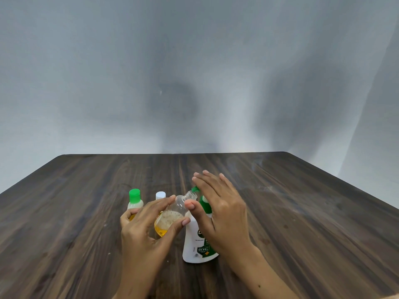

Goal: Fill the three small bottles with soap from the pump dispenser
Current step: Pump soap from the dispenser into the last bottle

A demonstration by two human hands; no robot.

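The left hand [149, 225] is gripping a small clear bottle [172, 214], fingers and thumb curled round its body, and is holding it tilted so that its open threaded neck is pointing up and to the right. Orange-yellow soap is pooling in the low end of this bottle, with foam and bubbles sitting above the liquid. The neck is lying just under the green spout [195, 188] of the pump dispenser [199, 244], which is standing upright on the dark wooden table [302, 212], near the middle of the near half.

The right hand [220, 208] is lying flat over the green pump head, fingers straight and spread, palm down; the thumb is reaching left and touching the clear bottle near its neck. The dispenser's white body with its green label is showing below this hand.

Farther back and to the left, two more small bottles are standing upright on the table, partly hidden behind the left hand: a green-capped bottle [135, 200] on the left and a white-capped bottle [160, 195] just to its right. A grey wall [194, 72] is rising beyond the table's far edge.
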